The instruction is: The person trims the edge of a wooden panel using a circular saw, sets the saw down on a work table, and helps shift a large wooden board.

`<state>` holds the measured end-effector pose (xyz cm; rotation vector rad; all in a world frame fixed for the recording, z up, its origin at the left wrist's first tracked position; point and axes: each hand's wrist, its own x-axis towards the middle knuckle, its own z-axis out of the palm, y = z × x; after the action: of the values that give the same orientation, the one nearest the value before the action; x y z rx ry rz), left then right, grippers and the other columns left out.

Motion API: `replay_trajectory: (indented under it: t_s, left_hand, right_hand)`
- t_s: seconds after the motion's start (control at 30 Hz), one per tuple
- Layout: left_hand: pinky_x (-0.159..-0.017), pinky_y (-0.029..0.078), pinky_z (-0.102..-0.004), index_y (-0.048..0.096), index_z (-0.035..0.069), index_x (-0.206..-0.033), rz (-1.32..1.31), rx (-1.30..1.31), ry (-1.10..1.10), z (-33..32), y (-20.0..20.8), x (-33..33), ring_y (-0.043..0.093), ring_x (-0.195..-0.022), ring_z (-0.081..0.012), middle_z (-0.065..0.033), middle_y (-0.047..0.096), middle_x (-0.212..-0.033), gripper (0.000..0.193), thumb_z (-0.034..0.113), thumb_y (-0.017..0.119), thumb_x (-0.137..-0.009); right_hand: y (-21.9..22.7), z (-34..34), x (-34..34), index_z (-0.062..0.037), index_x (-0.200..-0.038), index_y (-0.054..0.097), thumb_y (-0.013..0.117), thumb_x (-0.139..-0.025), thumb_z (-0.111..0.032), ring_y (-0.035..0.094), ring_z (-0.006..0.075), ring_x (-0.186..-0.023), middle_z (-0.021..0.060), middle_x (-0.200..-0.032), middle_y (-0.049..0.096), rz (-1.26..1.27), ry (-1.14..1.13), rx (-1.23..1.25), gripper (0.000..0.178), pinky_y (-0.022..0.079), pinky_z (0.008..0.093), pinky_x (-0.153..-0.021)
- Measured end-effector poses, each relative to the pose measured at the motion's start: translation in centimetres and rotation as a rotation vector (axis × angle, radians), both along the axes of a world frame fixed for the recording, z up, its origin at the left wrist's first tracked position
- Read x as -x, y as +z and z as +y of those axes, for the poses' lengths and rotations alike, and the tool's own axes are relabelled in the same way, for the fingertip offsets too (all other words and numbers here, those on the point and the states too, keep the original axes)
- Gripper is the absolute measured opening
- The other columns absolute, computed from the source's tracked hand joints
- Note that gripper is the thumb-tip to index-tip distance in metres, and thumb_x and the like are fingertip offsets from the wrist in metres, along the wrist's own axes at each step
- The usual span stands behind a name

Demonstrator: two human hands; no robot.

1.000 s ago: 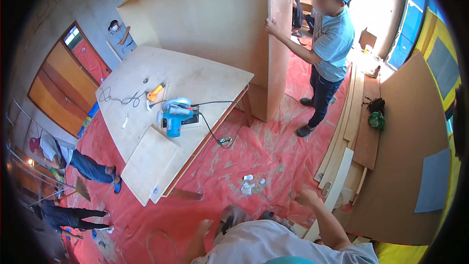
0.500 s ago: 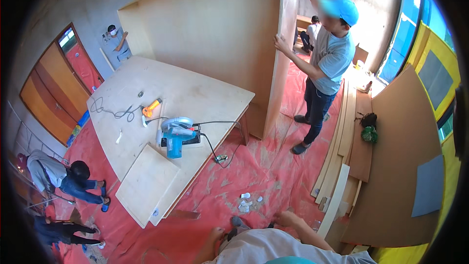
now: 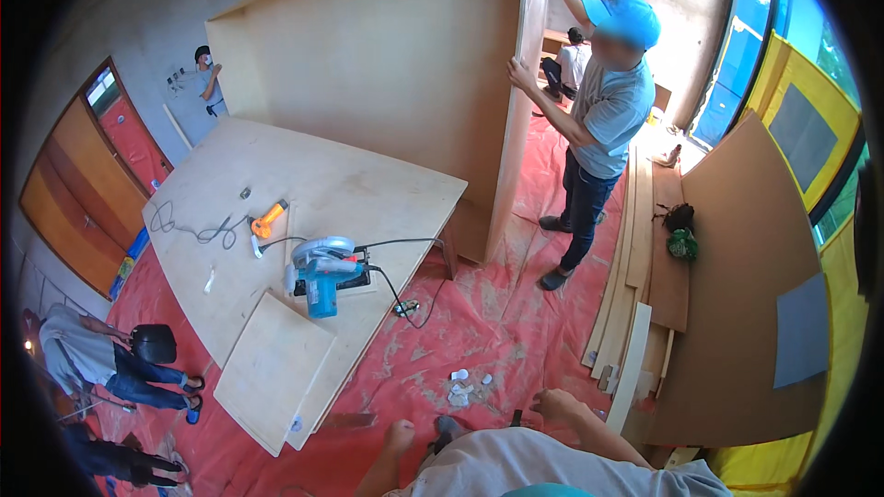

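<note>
My left hand (image 3: 400, 435) hangs low in front of me over the red floor sheet, its fingers curled into a loose fist with nothing seen in it. To its right is my right hand (image 3: 555, 404), fingers loosely bent and no object visible in it. Neither hand touches the worktable (image 3: 304, 161) ahead. On that table lie a teal circular saw (image 3: 322, 290) with a black cord and an orange corded power tool (image 3: 268, 219). Two stacked wooden boards (image 3: 276, 359) rest at its near corner, closest to my left hand.
A person in a blue cap (image 3: 603, 120) steadies a tall wooden cabinet frame (image 3: 387, 83); another person (image 3: 211, 87) stands at its far side. Timber strips (image 3: 619, 267) and a large brown panel (image 3: 737, 304) lie right. A person carrying a black case (image 3: 154, 343) bends at left.
The view has shifted slightly. My left hand has lifted a little and shows more clearly. At left, the bending person's black case has come into view.
</note>
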<state>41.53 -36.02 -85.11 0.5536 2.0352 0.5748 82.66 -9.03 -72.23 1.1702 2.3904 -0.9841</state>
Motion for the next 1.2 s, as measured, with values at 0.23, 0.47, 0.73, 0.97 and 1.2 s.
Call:
replay_trajectory:
  t_s: [0.23,0.47,0.73,0.97,1.2]
  left_hand:
    - [-0.073,0.06,-0.0365,0.078,0.009,-0.11,0.01,0.01,-0.11,3.4,5.4,-0.9,0.076,-0.072,-0.0242,-0.0153,0.078,-0.089,0.031,0.015,0.066,-0.081]
    - [-0.075,0.061,-0.0363,0.079,0.009,-0.108,0.177,-0.123,-0.344,0.7,-1.1,-0.2,0.077,-0.078,-0.0227,-0.0134,0.079,-0.093,0.032,0.016,0.068,-0.079]
    - [-0.066,0.061,-0.0378,0.078,0.006,-0.106,-0.106,-0.154,-0.179,-0.7,-7.9,2.7,0.075,-0.067,-0.0228,-0.0139,0.077,-0.085,0.03,0.015,0.068,-0.079]
    - [-0.063,0.06,-0.037,0.078,0.007,-0.105,-0.184,-0.039,0.029,-1.1,-3.3,1.1,0.075,-0.067,-0.0214,-0.012,0.077,-0.081,0.029,0.012,0.066,-0.08]
    - [-0.06,0.057,-0.0362,0.078,0.005,-0.1,-0.183,-0.049,0.024,-2.8,-5.0,1.8,0.073,-0.065,-0.02,-0.0114,0.076,-0.076,0.024,0.009,0.066,-0.079]
  right_hand:
    - [-0.7,0.4,1.8,-0.0139,-0.125,0.072,0.062,-0.098,-0.048,0.071,0.0383,-0.109,0.0175,-0.116,0.075,-0.003,0.008,0.046,0.045,0.057,0.048,-0.093]
    - [-4.8,-2.9,1.8,-0.0161,-0.127,0.072,0.059,-0.1,-0.048,0.07,0.0376,-0.112,0.0153,-0.121,0.074,0.014,0.09,0.102,0.044,0.056,0.0495,-0.095]
    - [-7.6,-4.0,0.6,-0.0141,-0.114,0.074,0.064,-0.096,-0.046,0.074,0.0382,-0.1,0.0174,-0.105,0.077,0.032,0.105,-0.022,0.038,0.059,0.0505,-0.084]
    - [0.2,-3.3,4.5,-0.0082,-0.126,0.072,0.064,-0.097,-0.047,0.072,0.0395,-0.105,0.0185,-0.117,0.075,-0.083,0.074,0.03,0.049,0.058,0.0488,-0.09]
    - [2.2,-3.9,8.6,-0.0081,-0.124,0.073,0.068,-0.095,-0.04,0.072,0.0397,-0.106,0.0223,-0.114,0.075,-0.05,0.052,0.055,0.044,0.058,0.0495,-0.09]
